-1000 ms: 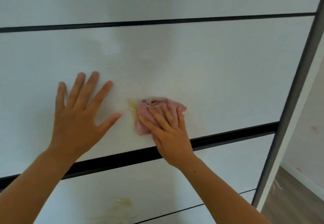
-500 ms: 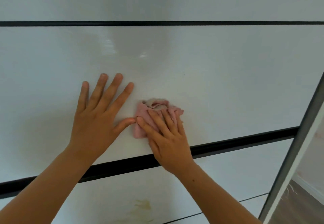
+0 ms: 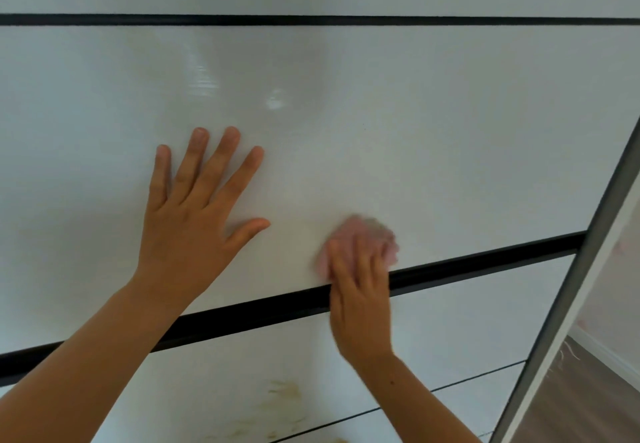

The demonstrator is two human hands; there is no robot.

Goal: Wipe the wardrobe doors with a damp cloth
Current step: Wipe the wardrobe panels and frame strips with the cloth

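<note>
Since half a second ago the pink cloth has slid right, clear of the left hand, which lies flat with its fingers spread on the wardrobe door. The cloth is a blurred wad, slightly wider than tall, just above the black strip. The right hand presses it with fairly straight fingers pointing up.

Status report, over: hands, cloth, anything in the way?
Left hand flat on door. Right hand presses cloth above black strip. Stains below strip. Nothing blocks.

Head view, close to wardrobe door
</note>
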